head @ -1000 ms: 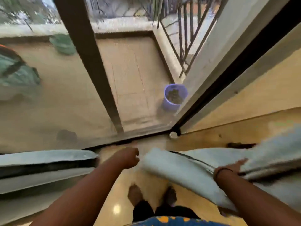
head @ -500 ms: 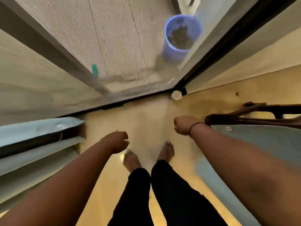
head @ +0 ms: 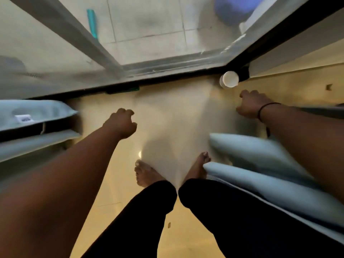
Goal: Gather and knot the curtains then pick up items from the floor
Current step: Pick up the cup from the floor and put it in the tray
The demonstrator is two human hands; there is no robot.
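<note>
Black trousers (head: pixel 149 216) and two bare feet (head: pixel 147 174) are closest, standing on the shiny yellow floor (head: pixel 119 183). Just right of the feet, pale blue curtain cloth (head: pixel 260 175) lies in folds and touches the right foot. I think a foot could catch in that cloth and the person could trip, or pull the curtain down.

Farther from the feet, the left hand (head: pixel 122 122) has its fingers curled and holds nothing. The right hand (head: pixel 250 105) is curled too, but the picture is blurry, so I cannot tell if it holds anything.

Past the right hand, a white cup (head: pixel 229 79) lies on its side by the door track (head: pixel 167 79), in the corner. A fast grab could knock it and make it roll away under the curtain. More blue curtain (head: pixel 33 116) hangs left of the feet.
</note>
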